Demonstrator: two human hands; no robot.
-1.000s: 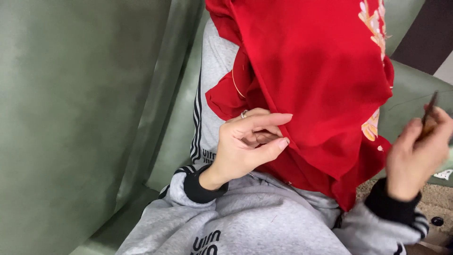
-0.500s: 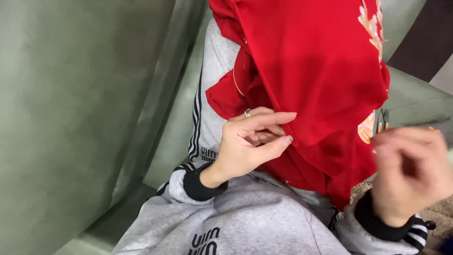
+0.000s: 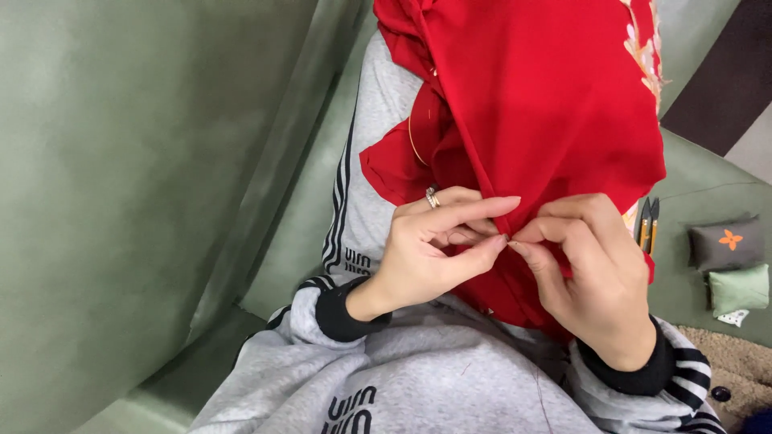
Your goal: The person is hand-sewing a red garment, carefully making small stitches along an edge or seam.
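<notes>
A bright red, smooth woven cloth (image 3: 531, 104) hangs in loose folds from the far side down over the grey-trousered lap, filling the upper middle. Pale floral embroidery runs along its far right edge. One fold forms a narrow ridge running down to its near edge, pinched there at the scene's centre; darker creased layers bunch to the left.

Red cloth (image 3: 547, 104), smooth and matt with a slight sheen, draped in soft folds; embroidered thread pattern along one edge. Left hand (image 3: 430, 257) wears a shiny metal ring (image 3: 433, 198). Grey sweatsuit (image 3: 418, 378) is soft, fleecy knit with black ribbed cuffs. Green sofa (image 3: 121, 201) looks like smooth, matt leather. Two small fabric cushions (image 3: 733, 265), matt. Snips (image 3: 648, 223) with dull metal blades. Beige rug (image 3: 736, 366), rough pile.
</notes>
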